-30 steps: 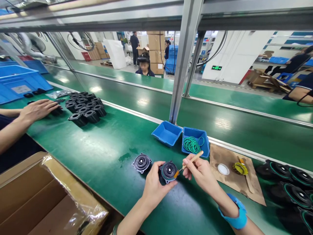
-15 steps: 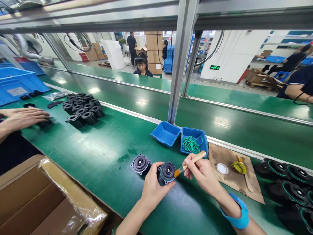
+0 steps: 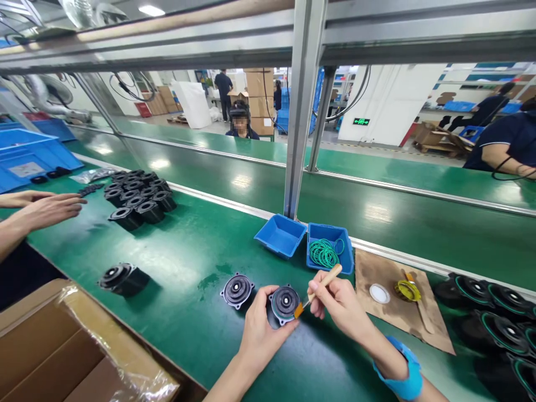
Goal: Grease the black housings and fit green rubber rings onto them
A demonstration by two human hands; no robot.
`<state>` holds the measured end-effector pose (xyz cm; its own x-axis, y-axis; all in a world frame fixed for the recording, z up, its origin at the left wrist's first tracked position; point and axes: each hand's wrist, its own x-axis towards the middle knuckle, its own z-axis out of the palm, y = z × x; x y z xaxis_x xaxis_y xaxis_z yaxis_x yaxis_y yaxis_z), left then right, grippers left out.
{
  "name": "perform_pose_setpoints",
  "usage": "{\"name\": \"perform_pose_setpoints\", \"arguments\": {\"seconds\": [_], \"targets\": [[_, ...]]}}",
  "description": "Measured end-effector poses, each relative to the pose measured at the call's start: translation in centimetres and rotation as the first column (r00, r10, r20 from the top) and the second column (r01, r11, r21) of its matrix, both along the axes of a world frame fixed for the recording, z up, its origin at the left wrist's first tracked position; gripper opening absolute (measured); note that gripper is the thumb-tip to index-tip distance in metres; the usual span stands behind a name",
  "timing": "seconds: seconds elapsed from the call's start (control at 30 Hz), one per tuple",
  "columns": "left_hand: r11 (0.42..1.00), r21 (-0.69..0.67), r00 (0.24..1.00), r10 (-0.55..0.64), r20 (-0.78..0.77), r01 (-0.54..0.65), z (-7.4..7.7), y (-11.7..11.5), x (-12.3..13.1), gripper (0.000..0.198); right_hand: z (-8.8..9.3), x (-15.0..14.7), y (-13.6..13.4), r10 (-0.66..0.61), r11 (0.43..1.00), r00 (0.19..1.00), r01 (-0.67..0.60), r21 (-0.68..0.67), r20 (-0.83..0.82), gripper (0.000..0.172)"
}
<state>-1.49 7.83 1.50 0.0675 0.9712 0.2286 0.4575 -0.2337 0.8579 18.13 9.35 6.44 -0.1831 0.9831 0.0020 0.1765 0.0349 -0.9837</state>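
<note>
My left hand (image 3: 264, 324) is closed around a round black housing (image 3: 285, 302) with small lugs and a green ring along its rim. In my right hand (image 3: 335, 298) is a paint brush (image 3: 331, 276) with a pale wooden handle, and its orange bristles touch the housing's lower right rim. A similar black housing (image 3: 237, 290) stands just left of my left hand. Behind my hands are a blue bin (image 3: 330, 245) holding green rubber rings and a second blue bin (image 3: 281, 235).
To the right, stained cardboard (image 3: 402, 324) carries a white lid (image 3: 379, 293), a yellow cup (image 3: 407, 290) and another brush. Black housings with green rings (image 3: 498, 329) stand beyond. Leftward are another housing (image 3: 123, 279), clustered black parts (image 3: 138, 195), a co-worker's hands (image 3: 50, 212) and an open carton (image 3: 50, 346).
The brush has moved along the housing's rim toward its lower right, its handle more upright. At the left, a co-worker's hands have moved back, and a black housing now stands on the table.
</note>
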Motion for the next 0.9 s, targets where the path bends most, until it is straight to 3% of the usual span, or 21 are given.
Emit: {"name": "perform_pose_setpoints", "arguments": {"seconds": [0.33, 0.53, 0.7, 0.9], "targets": [[0.996, 0.047, 0.997, -0.070, -0.008, 0.071, -0.4, -0.3, -0.2, 0.051, 0.0, 0.2, 0.3, -0.048, 0.978, 0.995, 0.028, 0.207, 0.093, 0.052], [0.968, 0.237, 0.996, -0.087, -0.014, 0.088, -0.5, -0.4, -0.1, 0.051, 0.5, -0.2, -0.4, -0.047, 0.906, 0.993, -0.004, 0.423, 0.110, 0.044], [0.943, 0.330, 0.999, -0.048, -0.008, 0.048, -0.6, -0.4, -0.2, 0.047, 2.1, 0.3, -0.7, 0.001, 0.844, 0.969, -0.133, 0.520, 0.246, 0.046], [0.954, 0.301, 1.000, -0.005, 0.026, -0.003, -1.0, -0.4, -0.5, 0.050, 4.2, 1.2, -1.3, 0.149, 0.823, 0.905, -0.336, 0.458, 0.398, 0.038]]}}
